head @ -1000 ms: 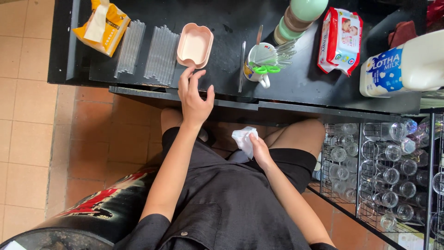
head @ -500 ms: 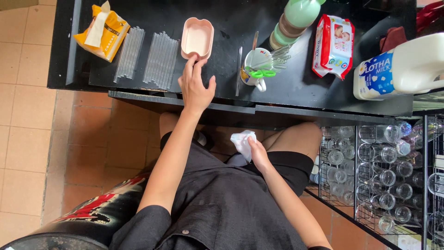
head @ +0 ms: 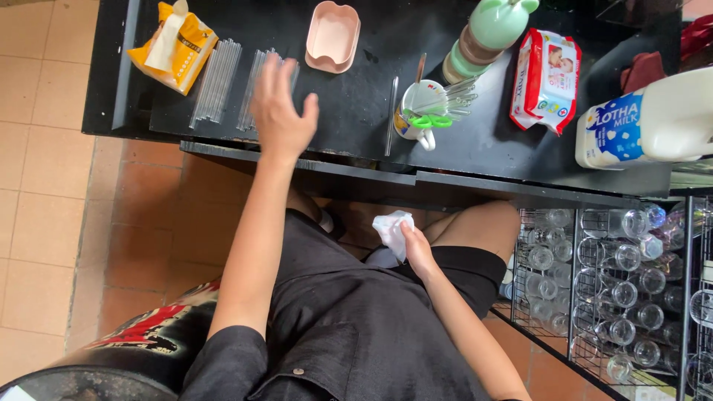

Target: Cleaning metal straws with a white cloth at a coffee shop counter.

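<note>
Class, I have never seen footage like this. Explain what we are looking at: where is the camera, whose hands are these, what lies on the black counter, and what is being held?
The camera sits on a seated person's head, looking down. The left hand hovers open over rows of clear tubes on the black counter. The right hand rests at the lap, holding a crumpled white tissue. Also on the counter: a yellow tissue pack, a pink tray, a white mug of utensils, a wipes packet and a white jug.
</note>
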